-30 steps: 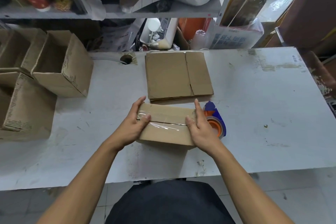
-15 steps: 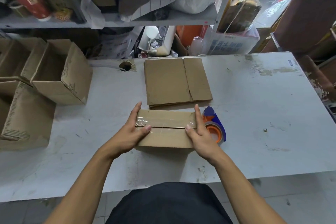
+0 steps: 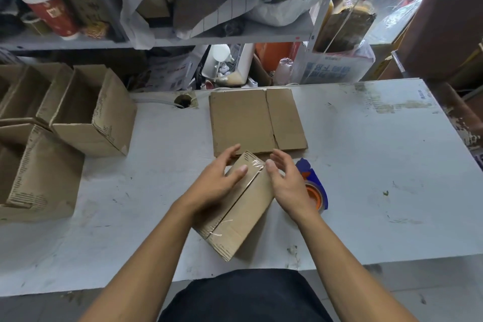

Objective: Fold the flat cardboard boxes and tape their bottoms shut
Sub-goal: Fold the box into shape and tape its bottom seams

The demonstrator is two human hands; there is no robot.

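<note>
While your two hands work on the taped box (image 3: 243, 206), it lies turned at an angle on the table (image 3: 366, 178), near the front edge, with its sealed bottom facing up and the clear tape (image 3: 254, 165) running along the middle seam and over both ends. Your left hand (image 3: 217, 183) rests on the left flap with the fingers nearly straight and a little spread; it presses more than it grips. Your right hand (image 3: 288, 180) stands at the right side of the box with the fingers relaxed and apart, and I cannot tell if the palm really touches the cardboard. Because no hand is closed around the box, I think it can slide or turn too far when you spin it, and the near corner is already close to the table edge. The tape dispenser (image 3: 315, 188) lies just beside your right hand, so your wrist can knock it. At the far end the tape looks wrinkled; if you do not rub it flat, it may lift later. The stack of flat cardboard (image 3: 251, 120) waits just behind, and the finished boxes (image 3: 91, 115) stand open at the left.
</note>
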